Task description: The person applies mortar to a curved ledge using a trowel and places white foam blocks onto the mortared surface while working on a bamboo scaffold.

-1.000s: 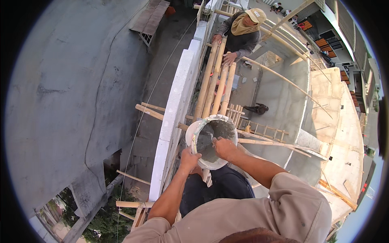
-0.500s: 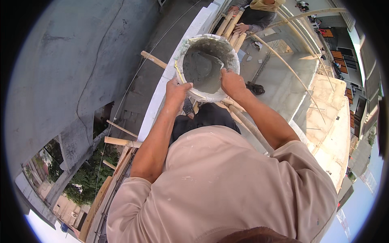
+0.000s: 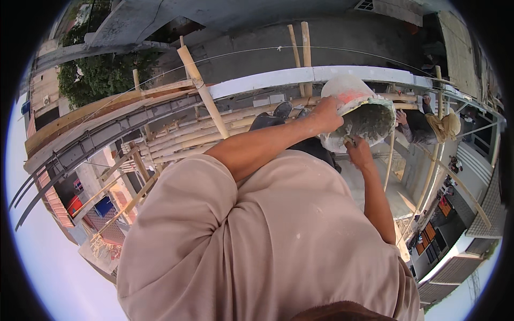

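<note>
A mortar-crusted white bucket point(image 3: 348, 88) with a red patch on its side is tipped over, its mouth turned toward my right side. Wet grey mortar point(image 3: 369, 120) coats the inside. My left hand point(image 3: 327, 114) is closed over the bucket's rim. Just under the mouth, my right hand point(image 3: 360, 153) is a closed fist; a small pale piece sticks out of it, and I cannot make out what it belongs to. Beyond the bucket is a co-worker in a tan hat point(image 3: 448, 125), one of whose hands point(image 3: 401, 117) is close to the rim.
Bamboo poles point(image 3: 187, 140) form the scaffold around my feet. A long white ledge point(image 3: 257, 84) runs along the far side, with a thin string point(image 3: 241, 52) stretched above it. An upright bamboo pole point(image 3: 203, 91) stands left of my arm. Drops open down to lower levels on both sides.
My body and view have turned left. The bucket has gone from mouth-up to tilted on its side, and my right hand has shifted from its inner right edge to below the mouth.
</note>
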Motion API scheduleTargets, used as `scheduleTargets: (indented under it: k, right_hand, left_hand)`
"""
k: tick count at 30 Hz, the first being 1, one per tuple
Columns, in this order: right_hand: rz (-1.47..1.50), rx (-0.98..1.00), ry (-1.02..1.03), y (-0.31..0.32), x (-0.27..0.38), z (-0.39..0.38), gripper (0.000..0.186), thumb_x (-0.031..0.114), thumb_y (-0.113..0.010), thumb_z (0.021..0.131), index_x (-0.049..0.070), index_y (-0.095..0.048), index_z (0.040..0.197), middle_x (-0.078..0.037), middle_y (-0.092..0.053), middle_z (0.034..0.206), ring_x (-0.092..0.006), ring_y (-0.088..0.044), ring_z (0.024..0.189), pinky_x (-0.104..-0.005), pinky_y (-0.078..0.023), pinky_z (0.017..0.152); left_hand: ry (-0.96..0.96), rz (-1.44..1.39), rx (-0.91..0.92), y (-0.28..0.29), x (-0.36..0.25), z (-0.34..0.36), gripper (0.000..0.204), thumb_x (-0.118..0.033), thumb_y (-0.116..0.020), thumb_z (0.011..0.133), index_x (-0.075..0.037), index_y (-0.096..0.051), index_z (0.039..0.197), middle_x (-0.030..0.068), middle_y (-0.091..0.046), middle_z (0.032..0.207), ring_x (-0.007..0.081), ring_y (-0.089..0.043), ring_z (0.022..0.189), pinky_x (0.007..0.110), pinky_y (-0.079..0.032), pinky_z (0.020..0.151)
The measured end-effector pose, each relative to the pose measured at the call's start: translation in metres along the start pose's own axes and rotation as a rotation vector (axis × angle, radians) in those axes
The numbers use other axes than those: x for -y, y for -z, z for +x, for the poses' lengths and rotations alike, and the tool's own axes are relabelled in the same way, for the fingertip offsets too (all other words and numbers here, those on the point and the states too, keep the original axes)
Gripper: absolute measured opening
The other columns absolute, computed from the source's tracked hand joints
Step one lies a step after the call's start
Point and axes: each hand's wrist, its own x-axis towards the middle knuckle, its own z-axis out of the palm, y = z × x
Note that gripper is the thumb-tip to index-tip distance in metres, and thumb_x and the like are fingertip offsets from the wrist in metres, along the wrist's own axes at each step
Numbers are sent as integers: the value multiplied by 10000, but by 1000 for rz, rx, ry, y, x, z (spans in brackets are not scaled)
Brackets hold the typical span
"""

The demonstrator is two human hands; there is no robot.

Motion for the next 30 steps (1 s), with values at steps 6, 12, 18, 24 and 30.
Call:
scheduleTargets:
  k: [6,12,18,24,30]
  right_hand:
    - [-270,-277,183,9,-47,45,342,178,-631,918,-68,-660,1153,-357,-686,1044,-478,-678,1026,-551,-538,888]
    - [-381,-44,414,-9,27,42,362,159,-626,904,-76,-651,1177,-372,-675,1074,-501,-670,1033,-557,-534,925]
    - [-458,-82,331,-12,30,61,349,169,-614,901,-87,-661,1133,-344,-693,1062,-526,-680,969,-566,-551,885]
    - [-697,245,604,-28,71,71,323,165,-586,920,-84,-655,1113,-347,-691,1016,-491,-683,987,-569,-534,900]
    - [-688,79,393,-42,106,53,375,217,-637,922,-75,-651,1157,-357,-685,1030,-480,-664,1048,-529,-513,960]
  left_hand:
    - [116,-82,-51,14,-2,-18,387,-106,-732,706,26,-731,1069,235,-671,1096,417,-661,1039,439,-518,933]
    - [122,-68,-199,20,27,-44,394,-110,-745,702,36,-723,1067,236,-680,1106,404,-666,1033,428,-520,926]
    - [292,-222,-289,48,20,-68,400,-113,-760,695,47,-718,1059,239,-693,1102,401,-679,1014,424,-531,905]
    - [326,-168,-365,60,28,-96,406,-102,-742,710,52,-717,1085,248,-691,1115,398,-679,1047,424,-526,925]
    - [345,-242,-481,84,32,-134,421,-96,-722,723,49,-712,1118,256,-668,1171,404,-662,1098,429,-517,963]
